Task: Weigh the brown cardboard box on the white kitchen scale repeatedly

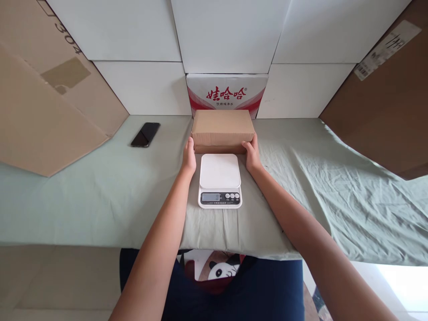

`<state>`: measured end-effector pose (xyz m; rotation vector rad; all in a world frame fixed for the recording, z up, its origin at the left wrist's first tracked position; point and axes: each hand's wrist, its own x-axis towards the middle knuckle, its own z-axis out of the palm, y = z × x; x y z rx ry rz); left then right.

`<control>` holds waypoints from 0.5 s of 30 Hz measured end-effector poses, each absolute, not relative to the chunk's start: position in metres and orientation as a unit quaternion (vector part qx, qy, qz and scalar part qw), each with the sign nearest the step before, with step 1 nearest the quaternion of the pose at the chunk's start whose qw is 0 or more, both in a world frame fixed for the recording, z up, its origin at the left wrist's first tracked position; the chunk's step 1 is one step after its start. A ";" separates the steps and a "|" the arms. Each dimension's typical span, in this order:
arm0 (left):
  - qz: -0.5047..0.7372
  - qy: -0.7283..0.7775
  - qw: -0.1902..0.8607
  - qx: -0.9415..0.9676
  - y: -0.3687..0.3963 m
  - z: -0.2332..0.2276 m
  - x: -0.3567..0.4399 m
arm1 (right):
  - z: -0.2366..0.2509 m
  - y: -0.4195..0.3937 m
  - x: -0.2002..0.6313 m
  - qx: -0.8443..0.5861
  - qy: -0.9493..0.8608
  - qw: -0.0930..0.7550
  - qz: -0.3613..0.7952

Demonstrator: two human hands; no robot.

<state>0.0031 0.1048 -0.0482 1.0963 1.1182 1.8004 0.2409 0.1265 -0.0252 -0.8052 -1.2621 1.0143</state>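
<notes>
Cardboard box (223,128) was the thing in hand — a plain brown carton, closed, lying flat on the pale green cloth (100,196) just behind a white kitchen scale (220,180). Going from left to right across the table as I stood watching: a big sheet of brown cardboard (50,111) leaned in at the far left, then a black phone (146,134) lay face up on the cloth, well apart from the rest. Next came the person's left hand (189,158), its palm pressed against the box's left end, fingers laid along the lower edge and only partly curled. The scale sat between the two forearms, its platform bare and its small display lit, though I could not read the figure. The right hand (251,155) matched the left, flat against the box's right end with the thumb on the near corner. So both hands clasped the box from its sides; whether it was still resting on the cloth or barely off it I could not tell. Behind it stood a red and white printed carton (227,94) against the white wall panels, and another brown cardboard sheet (384,102) closed off the far right.

To my eye the step was the taking-up of the box. A next move would call for an even squeeze from both sides, a level lift, and a short draw toward the body — enough to clear the scale's rear edge.
</notes>
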 end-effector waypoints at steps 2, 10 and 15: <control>0.699 0.439 0.370 0.427 0.104 -0.046 0.001 | -0.027 0.127 0.244 -0.366 -0.536 0.618 0.444; 0.666 0.460 0.377 0.450 0.101 -0.045 -0.003 | -0.023 0.122 0.250 -0.394 -0.579 0.579 0.417; 0.623 0.470 0.375 0.500 0.098 -0.047 -0.003 | -0.024 0.123 0.250 -0.406 -0.603 0.561 0.396</control>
